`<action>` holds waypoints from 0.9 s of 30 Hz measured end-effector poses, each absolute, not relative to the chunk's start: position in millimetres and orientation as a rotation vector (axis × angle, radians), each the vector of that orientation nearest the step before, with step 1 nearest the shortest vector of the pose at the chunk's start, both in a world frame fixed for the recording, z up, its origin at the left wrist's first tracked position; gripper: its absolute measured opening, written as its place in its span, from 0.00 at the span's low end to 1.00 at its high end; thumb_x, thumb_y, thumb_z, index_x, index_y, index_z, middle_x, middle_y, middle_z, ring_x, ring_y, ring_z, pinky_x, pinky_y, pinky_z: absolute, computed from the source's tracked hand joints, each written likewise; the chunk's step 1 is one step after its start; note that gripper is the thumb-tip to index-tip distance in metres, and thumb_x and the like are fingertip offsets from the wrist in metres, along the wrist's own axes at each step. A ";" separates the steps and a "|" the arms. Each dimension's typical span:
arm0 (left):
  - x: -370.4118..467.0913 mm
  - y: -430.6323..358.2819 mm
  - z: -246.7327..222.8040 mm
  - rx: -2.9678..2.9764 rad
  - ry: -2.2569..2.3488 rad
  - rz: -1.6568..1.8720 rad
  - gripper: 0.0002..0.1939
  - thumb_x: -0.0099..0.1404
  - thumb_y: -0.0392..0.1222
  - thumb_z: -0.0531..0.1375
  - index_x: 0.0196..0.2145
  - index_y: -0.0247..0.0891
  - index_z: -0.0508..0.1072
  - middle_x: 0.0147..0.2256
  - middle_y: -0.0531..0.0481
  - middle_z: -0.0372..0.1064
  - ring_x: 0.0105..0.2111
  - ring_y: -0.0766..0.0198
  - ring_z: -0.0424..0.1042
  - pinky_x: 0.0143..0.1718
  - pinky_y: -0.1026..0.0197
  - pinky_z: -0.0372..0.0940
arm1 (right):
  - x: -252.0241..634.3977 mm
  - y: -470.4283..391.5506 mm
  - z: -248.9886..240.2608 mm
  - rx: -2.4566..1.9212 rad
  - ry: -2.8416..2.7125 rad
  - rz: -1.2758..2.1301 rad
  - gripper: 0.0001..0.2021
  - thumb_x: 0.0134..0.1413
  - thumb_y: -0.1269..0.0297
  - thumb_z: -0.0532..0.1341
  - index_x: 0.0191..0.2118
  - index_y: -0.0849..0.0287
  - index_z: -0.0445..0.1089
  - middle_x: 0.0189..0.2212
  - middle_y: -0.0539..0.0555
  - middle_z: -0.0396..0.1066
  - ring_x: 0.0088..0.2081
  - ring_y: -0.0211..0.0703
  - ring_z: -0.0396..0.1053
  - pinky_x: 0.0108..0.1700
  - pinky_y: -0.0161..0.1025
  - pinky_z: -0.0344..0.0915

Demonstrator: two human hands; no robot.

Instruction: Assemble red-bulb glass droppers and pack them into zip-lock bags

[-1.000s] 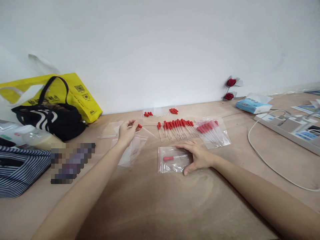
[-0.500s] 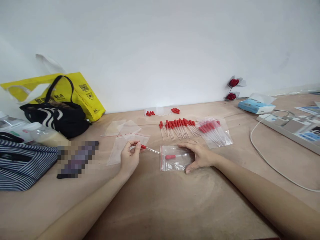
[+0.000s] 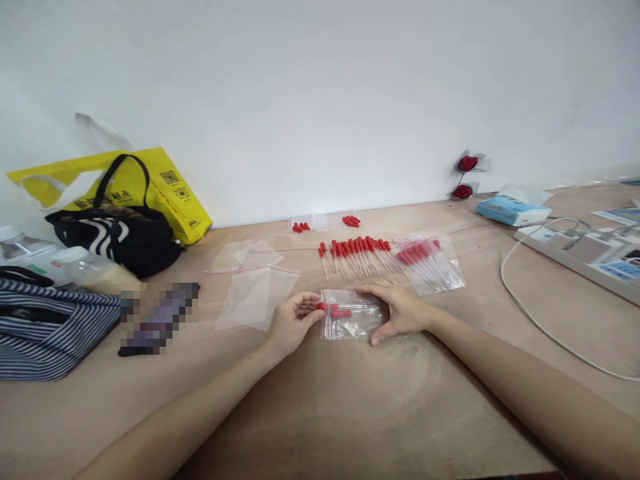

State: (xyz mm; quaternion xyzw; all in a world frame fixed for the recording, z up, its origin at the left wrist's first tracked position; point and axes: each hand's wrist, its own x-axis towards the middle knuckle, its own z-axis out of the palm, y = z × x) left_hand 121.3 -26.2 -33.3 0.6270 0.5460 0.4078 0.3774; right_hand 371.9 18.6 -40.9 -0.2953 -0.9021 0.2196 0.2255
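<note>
My left hand (image 3: 294, 325) pinches the red bulb of a glass dropper (image 3: 327, 307) at the mouth of a clear zip bag (image 3: 353, 331). The dropper's tube lies inside the bag, pointing right. A second dropper (image 3: 342, 313) with a red bulb is in the same bag, just below it. My right hand (image 3: 404, 312) curves around the bag's right end, fingers on its upper edge and thumb on its lower edge. Behind the hands lies a row of loose droppers (image 3: 357, 248), bulbs toward the wall. A filled bag of droppers (image 3: 434, 270) lies to their right.
Flat zip bags (image 3: 257, 293) lie left of my hands. Loose red bulbs (image 3: 351, 221) lie near the wall. A tissue pack (image 3: 513, 209), a power strip (image 3: 615, 270) and a white cable (image 3: 523, 307) are on the right; a yellow bag (image 3: 185, 207) and a striped pouch (image 3: 55, 340) on the left.
My left hand has moved right, sliding the dropper into the zip bag up to its red bulb. The right hand has stayed at the bag's right end.
</note>
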 end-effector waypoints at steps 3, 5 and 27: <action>125.8 -22.6 -32.3 1.647 1.340 0.978 0.13 0.51 0.40 0.59 0.36 0.36 0.69 0.34 0.48 0.72 0.35 0.63 0.71 0.40 0.58 0.66 | 371.9 18.2 -41.0 -0.825 -2.482 0.619 0.42 0.30 0.45 0.66 0.55 0.52 0.55 0.53 0.58 0.59 0.52 0.54 0.57 0.52 0.53 0.53; 129.1 -20.1 -32.1 1.668 1.339 0.939 0.14 0.52 0.41 0.59 0.38 0.37 0.66 0.33 0.49 0.72 0.32 0.64 0.72 0.36 0.60 0.66 | 372.0 18.4 -41.5 -0.821 -2.481 0.620 0.42 0.30 0.45 0.66 0.55 0.53 0.55 0.53 0.58 0.59 0.52 0.54 0.57 0.52 0.53 0.53; 134.6 145.5 -24.8 1.663 1.947 0.800 0.10 0.59 0.41 0.58 0.35 0.32 0.69 0.37 0.46 0.68 0.38 0.61 0.68 0.40 0.56 0.63 | 371.5 18.7 -41.6 -0.842 -2.491 0.606 0.42 0.30 0.44 0.65 0.54 0.54 0.56 0.52 0.59 0.59 0.52 0.53 0.57 0.52 0.52 0.52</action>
